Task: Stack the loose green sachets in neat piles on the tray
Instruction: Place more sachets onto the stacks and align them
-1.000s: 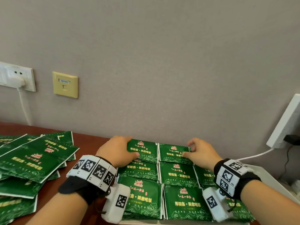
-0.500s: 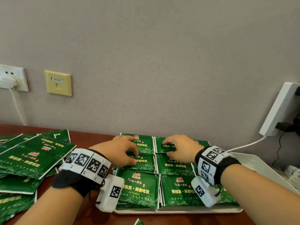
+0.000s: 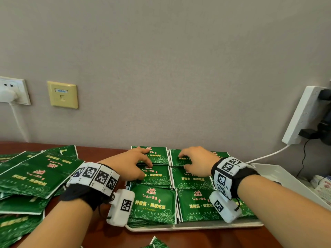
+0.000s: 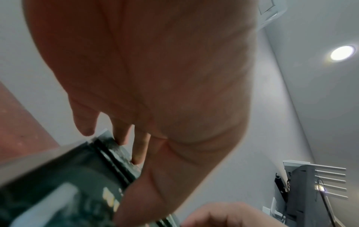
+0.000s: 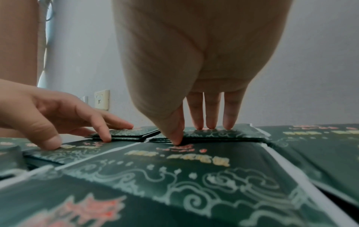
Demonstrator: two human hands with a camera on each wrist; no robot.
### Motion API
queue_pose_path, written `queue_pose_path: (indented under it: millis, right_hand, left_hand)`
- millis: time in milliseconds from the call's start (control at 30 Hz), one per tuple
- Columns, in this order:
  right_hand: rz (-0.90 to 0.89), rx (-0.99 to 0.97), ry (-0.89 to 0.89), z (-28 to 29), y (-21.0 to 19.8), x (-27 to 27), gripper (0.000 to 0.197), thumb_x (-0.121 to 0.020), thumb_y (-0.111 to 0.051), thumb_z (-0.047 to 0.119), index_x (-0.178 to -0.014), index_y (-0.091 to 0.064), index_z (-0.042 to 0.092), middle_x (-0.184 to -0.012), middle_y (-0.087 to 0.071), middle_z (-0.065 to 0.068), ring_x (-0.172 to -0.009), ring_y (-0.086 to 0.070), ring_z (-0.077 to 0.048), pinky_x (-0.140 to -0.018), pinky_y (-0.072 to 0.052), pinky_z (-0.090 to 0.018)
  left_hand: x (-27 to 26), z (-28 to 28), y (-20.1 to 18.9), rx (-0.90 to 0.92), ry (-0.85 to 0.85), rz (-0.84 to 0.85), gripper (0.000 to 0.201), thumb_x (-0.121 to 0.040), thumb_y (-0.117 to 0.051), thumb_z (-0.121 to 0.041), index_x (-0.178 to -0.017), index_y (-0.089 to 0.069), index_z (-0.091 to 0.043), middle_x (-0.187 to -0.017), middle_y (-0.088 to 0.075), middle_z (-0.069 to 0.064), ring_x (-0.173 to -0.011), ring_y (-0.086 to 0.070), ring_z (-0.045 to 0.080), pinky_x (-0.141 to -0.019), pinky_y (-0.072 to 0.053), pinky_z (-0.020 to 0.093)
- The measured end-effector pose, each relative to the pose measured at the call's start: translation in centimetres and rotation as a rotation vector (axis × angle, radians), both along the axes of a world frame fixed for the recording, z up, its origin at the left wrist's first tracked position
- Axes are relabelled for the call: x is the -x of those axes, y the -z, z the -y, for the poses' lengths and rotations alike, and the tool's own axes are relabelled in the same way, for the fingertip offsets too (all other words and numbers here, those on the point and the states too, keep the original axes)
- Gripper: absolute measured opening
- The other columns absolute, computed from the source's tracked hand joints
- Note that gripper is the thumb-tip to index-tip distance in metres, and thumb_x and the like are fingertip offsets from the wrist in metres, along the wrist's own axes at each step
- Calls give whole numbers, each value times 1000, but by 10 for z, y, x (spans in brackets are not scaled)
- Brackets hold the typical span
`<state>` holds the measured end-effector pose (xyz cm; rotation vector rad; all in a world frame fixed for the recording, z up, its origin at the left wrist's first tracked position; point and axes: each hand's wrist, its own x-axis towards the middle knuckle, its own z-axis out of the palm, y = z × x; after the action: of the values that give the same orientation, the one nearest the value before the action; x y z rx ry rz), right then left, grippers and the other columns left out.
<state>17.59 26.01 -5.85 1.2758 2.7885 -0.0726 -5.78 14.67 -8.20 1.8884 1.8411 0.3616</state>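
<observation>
Starting at the far left of the head view, a white wall socket (image 3: 13,91) carries a white plug, and a cream data wall plate (image 3: 62,94) sits just beside it on the grey wall. Below them, loose green sachets (image 3: 34,173) lie in an untidy overlapping heap on the dark red-brown table (image 3: 100,153), some spilling to the near left edge.

The left hand (image 3: 128,164) reaches over the left side of the white tray (image 3: 193,227). Its fingers are spread and gently bent, fingertips pressing down on the back-left pile (image 3: 157,155) and the middle-left pile (image 3: 157,176); the right wrist view shows the thumb and a fingertip touching the sachet tops, pinching nothing. The left wrist view is blurred and mostly palm.

On the tray the stacked sachets form 2 clear columns of 3 piles each, edges close together, with the front-left pile (image 3: 153,203) and front-right pile (image 3: 195,203) nearest the viewer. More green shows under the right wrist, partly hidden.

The right hand (image 3: 196,162) rests over the back-right pile (image 3: 176,159). In the right wrist view, 3 straight fingers (image 5: 211,113) stand on that pile's top while the thumb presses at its near edge, against the middle-right pile (image 3: 192,178).

Further right, a white power strip (image 3: 302,115) leans against the wall with black plugs in it, and a second white tray (image 3: 286,181) lies beside the first.
</observation>
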Motion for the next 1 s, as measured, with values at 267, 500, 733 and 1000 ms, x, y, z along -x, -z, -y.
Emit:
queue_pose_path:
  millis: [267,500,733,1000]
  right_hand:
    - [22,-6,4,5,1,2,49,-97,-60,21,-145,-48,25,-143,-52,-5,-125,-55,-24,-100,-49,-37]
    - [-21,-51,-27,11,3,2,52,-93,-63,25,-142,-48,26,-141,-50,0,-132,-45,-21,-106,-45,-41]
    - [-32,-85,-14,13,8,2,48,-93,-61,30,-139,-50,26,-137,-52,0,-127,-48,-22,-101,-47,-41]
    - [-45,-71,0,13,10,0,44,-95,-60,31,-139,-52,26,-135,-54,-1,-121,-52,-21,-97,-50,-39]
  left_hand:
    - [-1,1,-1,-14,23,37,59,-82,-60,-3,-127,-61,-42,-164,-15,-19,-152,-1,5,-123,-20,44]
    - [2,-2,1,-128,-45,47,47,-81,-66,-9,-114,-60,-43,-153,-35,-10,-145,-25,18,-119,-26,47]
    - [14,-10,12,-242,-214,-40,54,-86,-73,-23,-137,-54,-27,-136,-54,0,-124,-52,18,-105,-42,32]
    - [17,-10,14,-286,-231,-30,37,-89,-72,-22,-125,-67,-29,-136,-57,-3,-121,-55,16,-102,-41,28]
